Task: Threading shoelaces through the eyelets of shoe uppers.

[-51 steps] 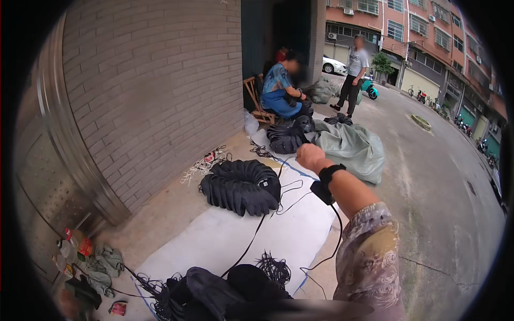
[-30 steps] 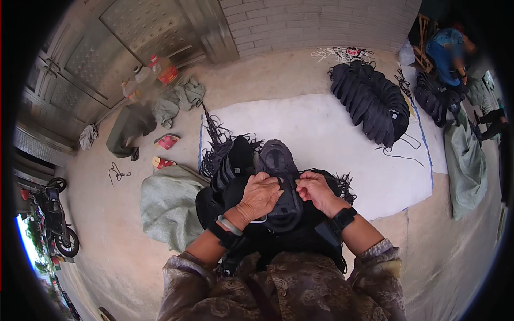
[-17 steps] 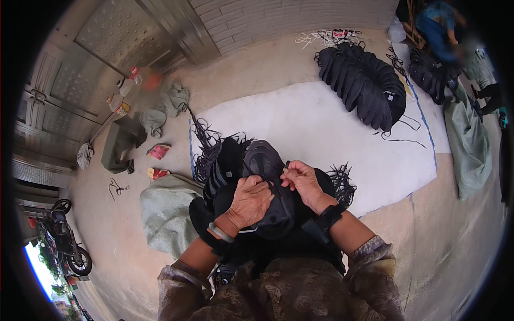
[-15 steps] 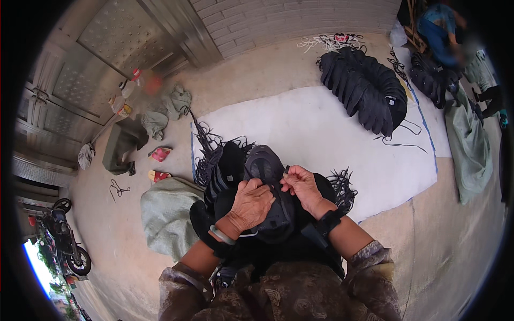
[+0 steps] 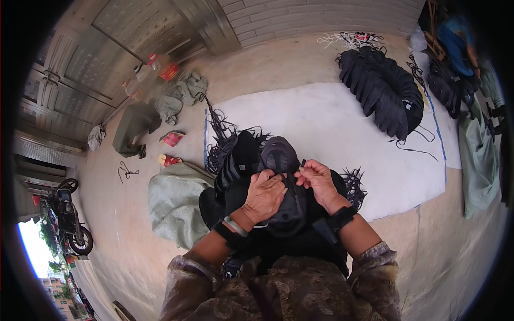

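At centre, shoe (image 5: 293,202): seemingly being laced
Left hand (image 5: 264,196): grasping shoe
Right hand (image 5: 318,182): pinching strip (image 5: 303,162) (lace, perhaps)
Next: careful threading, probably

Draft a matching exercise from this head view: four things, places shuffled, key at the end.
Things
1. Dark grey fabric shoe upper
2. Black two-wheeled motorcycle
3. Curved row of black shoe uppers
4. Clear plastic bottles

Places
A. Beside the embossed metal door
B. Lying partly over the white rectangular sheet
C. At the person's left hand and right hand
D. At the far left of the view

Pairs
1-C
2-D
3-B
4-A
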A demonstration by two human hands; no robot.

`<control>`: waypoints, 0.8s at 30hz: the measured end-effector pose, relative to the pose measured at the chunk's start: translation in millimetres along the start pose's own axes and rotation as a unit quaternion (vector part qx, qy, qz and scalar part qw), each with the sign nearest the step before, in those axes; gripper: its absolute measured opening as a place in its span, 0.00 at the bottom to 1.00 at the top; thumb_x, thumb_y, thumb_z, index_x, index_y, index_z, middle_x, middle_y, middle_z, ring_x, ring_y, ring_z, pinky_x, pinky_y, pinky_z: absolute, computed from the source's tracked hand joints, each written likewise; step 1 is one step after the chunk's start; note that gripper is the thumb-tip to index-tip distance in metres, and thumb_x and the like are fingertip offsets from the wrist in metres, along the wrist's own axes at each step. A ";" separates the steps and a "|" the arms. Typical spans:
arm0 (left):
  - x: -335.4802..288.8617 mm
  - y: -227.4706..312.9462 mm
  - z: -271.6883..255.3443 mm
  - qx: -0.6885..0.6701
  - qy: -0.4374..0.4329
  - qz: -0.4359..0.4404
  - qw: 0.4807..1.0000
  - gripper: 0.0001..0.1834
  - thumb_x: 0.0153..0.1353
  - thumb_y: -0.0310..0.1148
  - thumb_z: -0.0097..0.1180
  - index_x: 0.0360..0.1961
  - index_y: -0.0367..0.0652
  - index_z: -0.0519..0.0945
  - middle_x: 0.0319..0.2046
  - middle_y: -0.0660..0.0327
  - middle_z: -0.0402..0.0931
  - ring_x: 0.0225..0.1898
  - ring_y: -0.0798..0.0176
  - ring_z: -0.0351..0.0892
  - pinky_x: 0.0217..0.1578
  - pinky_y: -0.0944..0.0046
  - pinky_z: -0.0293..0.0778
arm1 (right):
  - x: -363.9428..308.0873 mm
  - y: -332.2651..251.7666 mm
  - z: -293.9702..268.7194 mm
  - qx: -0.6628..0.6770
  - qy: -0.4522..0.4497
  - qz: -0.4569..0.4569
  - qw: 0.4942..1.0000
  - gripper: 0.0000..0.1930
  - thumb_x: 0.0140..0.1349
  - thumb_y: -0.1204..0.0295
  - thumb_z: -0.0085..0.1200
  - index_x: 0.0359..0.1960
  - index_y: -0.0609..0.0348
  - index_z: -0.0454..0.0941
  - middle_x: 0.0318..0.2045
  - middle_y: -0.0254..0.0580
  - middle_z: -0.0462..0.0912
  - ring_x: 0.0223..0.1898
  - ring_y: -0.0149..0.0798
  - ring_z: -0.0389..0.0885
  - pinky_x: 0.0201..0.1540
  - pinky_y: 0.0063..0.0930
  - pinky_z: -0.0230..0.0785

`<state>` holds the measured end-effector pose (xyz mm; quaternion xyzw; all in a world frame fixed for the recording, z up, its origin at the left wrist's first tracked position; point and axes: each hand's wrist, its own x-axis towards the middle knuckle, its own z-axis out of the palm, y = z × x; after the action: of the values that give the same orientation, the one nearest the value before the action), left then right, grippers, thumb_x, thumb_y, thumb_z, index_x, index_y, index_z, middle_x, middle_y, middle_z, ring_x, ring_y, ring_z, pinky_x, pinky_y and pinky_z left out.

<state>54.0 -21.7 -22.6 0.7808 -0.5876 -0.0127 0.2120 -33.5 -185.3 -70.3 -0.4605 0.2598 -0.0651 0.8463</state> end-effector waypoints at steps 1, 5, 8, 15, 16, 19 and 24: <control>-0.8 -0.2 0.3 0.001 0.001 -0.003 1.000 0.08 0.49 0.31 0.55 0.32 0.43 0.75 0.44 0.62 0.74 0.47 0.56 0.66 0.45 0.57 0.60 | 0.6 0.3 -0.2 0.000 0.002 0.002 1.000 0.03 0.61 0.75 0.48 0.29 0.57 0.72 0.25 0.37 0.80 0.21 0.26 0.76 0.21 0.16 0.59; -2.4 0.6 1.0 -0.013 0.018 0.000 1.000 0.07 0.48 0.30 0.55 0.30 0.42 0.75 0.44 0.61 0.74 0.46 0.55 0.66 0.45 0.56 0.60 | 3.0 2.1 -1.7 0.015 -0.005 0.014 1.000 0.03 0.60 0.74 0.49 0.28 0.57 0.73 0.25 0.38 0.80 0.21 0.26 0.76 0.22 0.16 0.60; -3.2 1.5 0.2 -0.017 0.022 -0.002 1.000 0.06 0.47 0.28 0.55 0.29 0.42 0.74 0.45 0.61 0.73 0.46 0.54 0.66 0.45 0.55 0.60 | 3.0 1.0 -0.1 0.001 -0.006 0.020 1.000 0.03 0.60 0.74 0.49 0.28 0.57 0.73 0.25 0.37 0.80 0.21 0.26 0.76 0.22 0.17 0.60; -4.1 -0.5 2.4 -0.011 0.018 -0.002 1.000 0.10 0.48 0.30 0.56 0.33 0.42 0.75 0.44 0.61 0.73 0.47 0.56 0.65 0.45 0.56 0.60 | 5.8 0.9 -1.0 0.003 -0.006 0.024 1.000 0.04 0.60 0.74 0.50 0.28 0.56 0.73 0.25 0.37 0.80 0.21 0.26 0.76 0.23 0.17 0.61; -4.7 -1.0 3.1 -0.012 0.018 -0.003 1.000 0.10 0.48 0.30 0.56 0.33 0.42 0.75 0.44 0.61 0.73 0.47 0.56 0.65 0.45 0.56 0.60 | 5.9 -0.3 -0.8 0.013 -0.003 0.031 0.999 0.04 0.60 0.74 0.50 0.27 0.56 0.73 0.25 0.37 0.80 0.21 0.26 0.76 0.23 0.17 0.61; -5.0 -1.2 4.2 -0.007 0.017 -0.005 1.000 0.09 0.48 0.30 0.56 0.33 0.42 0.75 0.44 0.60 0.73 0.48 0.56 0.65 0.45 0.56 0.60 | 5.4 -0.6 -0.3 0.017 -0.003 0.035 0.999 0.04 0.60 0.74 0.50 0.27 0.56 0.73 0.25 0.37 0.80 0.21 0.27 0.76 0.23 0.17 0.61; -4.1 -0.2 2.7 -0.003 0.016 -0.004 1.000 0.09 0.48 0.31 0.56 0.32 0.42 0.75 0.44 0.61 0.73 0.47 0.56 0.65 0.45 0.56 0.60 | 6.0 0.7 -1.9 0.012 -0.005 0.030 0.999 0.04 0.60 0.73 0.51 0.27 0.56 0.73 0.24 0.38 0.80 0.20 0.27 0.76 0.22 0.17 0.61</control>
<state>52.2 -18.7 -26.1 0.7825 -0.5811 -0.0028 0.2236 -29.4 -188.4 -74.0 -0.4429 0.2686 -0.0404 0.8545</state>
